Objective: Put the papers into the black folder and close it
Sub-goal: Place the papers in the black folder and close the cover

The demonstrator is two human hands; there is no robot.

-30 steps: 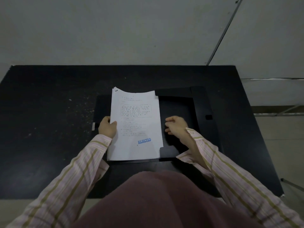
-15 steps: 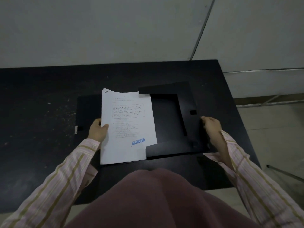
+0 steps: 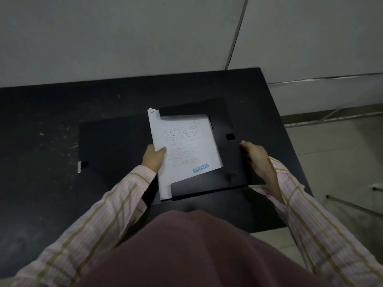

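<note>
A stack of white papers (image 3: 184,150) with a blue "REJECTED" stamp lies in the right half of the open black folder (image 3: 226,121). The folder's top, right and bottom flaps cover the stack's top, right and lower edges. My left hand (image 3: 154,157) pinches the stack's left edge, thumb on top. My right hand (image 3: 253,157) grips the folder's right flap at its outer edge. The folder's left cover (image 3: 112,146) lies flat and open on the table.
The black table (image 3: 41,112) carries white specks at the left. A small white tag (image 3: 79,167) sits at the left cover's outer edge. The table's right edge drops to the floor, where metal legs (image 3: 352,206) show. A grey wall stands behind.
The papers have slid right, from the folder's middle into the right half under the flaps. My left hand went with them; my right hand stays on the right flap.
</note>
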